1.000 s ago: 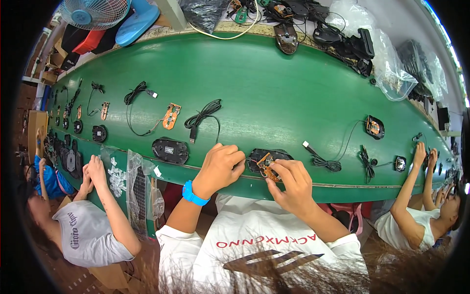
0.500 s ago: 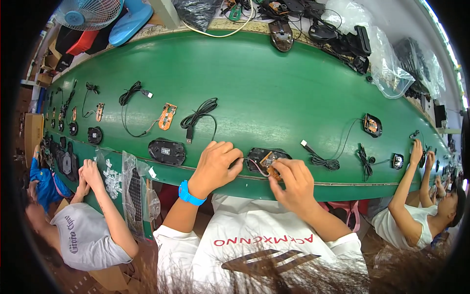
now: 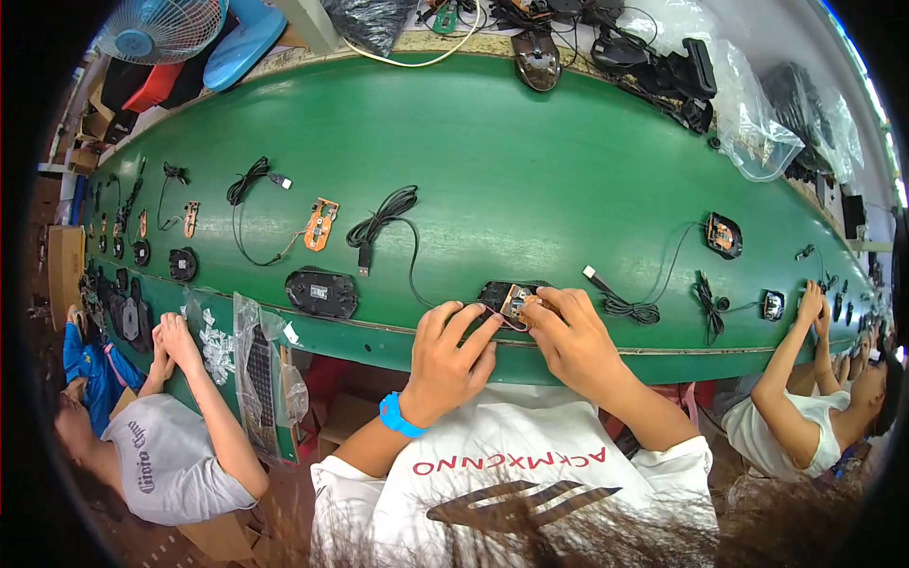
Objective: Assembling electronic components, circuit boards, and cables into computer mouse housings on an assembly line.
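A black mouse base (image 3: 491, 291) lies near the belt's front edge. Over it is an orange circuit board (image 3: 517, 302), gripped at its right side by the closed fingers of my right hand (image 3: 574, 333). Just left of the base, my left hand (image 3: 454, 358) has curled fingers around the black cable (image 3: 414, 256), close to where thin wires meet the board. Its exact pinch is partly hidden. The cable leads back to a looped bundle (image 3: 383, 216) on the belt. Whether the board touches the base is unclear.
Another black mouse base (image 3: 322, 293) and an orange board (image 3: 321, 225) with a coiled cable lie to the left. A partly assembled mouse (image 3: 723, 235) and a white-tipped plug (image 3: 590, 272) are on the right. Co-workers sit on both sides. Clear bags (image 3: 757, 133) line the far edge.
My left hand has moved right and nearer to me, up to the base. The board in my right hand has turned and shows more of its face above the base.
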The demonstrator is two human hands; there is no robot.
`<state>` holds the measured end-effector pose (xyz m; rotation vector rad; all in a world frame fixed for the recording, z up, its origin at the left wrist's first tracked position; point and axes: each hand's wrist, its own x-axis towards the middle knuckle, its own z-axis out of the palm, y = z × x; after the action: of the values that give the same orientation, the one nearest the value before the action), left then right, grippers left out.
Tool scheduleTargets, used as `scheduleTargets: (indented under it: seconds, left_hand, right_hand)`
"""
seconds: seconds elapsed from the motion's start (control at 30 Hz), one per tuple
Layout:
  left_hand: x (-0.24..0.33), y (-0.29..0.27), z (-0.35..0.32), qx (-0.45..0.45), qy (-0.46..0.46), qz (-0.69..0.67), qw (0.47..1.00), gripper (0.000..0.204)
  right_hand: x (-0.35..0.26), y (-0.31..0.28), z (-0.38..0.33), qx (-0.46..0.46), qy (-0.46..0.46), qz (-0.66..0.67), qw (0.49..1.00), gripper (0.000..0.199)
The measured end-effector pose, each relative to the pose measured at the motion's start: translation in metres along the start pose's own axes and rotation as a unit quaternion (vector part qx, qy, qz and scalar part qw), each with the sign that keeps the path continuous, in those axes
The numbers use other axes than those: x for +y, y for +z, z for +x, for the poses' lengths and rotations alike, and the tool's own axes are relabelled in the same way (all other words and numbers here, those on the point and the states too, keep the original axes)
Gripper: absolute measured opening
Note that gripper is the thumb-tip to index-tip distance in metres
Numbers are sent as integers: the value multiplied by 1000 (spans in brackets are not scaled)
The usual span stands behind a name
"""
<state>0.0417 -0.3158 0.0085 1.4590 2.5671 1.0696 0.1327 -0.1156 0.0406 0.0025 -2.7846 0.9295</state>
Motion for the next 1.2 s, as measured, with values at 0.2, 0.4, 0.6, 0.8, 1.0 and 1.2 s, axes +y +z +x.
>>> scheduleTargets:
  seconds: [0.2, 0.4, 0.6, 0.8, 1.0, 1.2]
  left_hand:
    - [4, 4, -5, 7, -28, 11, 1000, 44]
    - [1, 5, -8, -18, -17, 46, 999, 42]
    - [1, 2, -11, -31, -5, 60, 998, 40]
    - [2, 2, -12, -39, -10, 57, 998, 41]
    - [-2, 5, -15, -45, -4, 52, 998, 42]
    - [-5, 2, -14, -51, 7, 46, 998, 45]
  right_hand:
    - [1, -1, 0, -14, -13, -21, 1000, 40]
    - [9, -5, 2, -26, -99, -104, 989, 41]
    - [17, 0, 1, -22, -136, -97, 986, 44]
    - [16, 1, 8, -30, -144, -94, 985, 47]
    - [16, 0, 14, -66, -183, -137, 971, 43]
    - [13, -5, 16, -96, -198, -177, 959, 42]
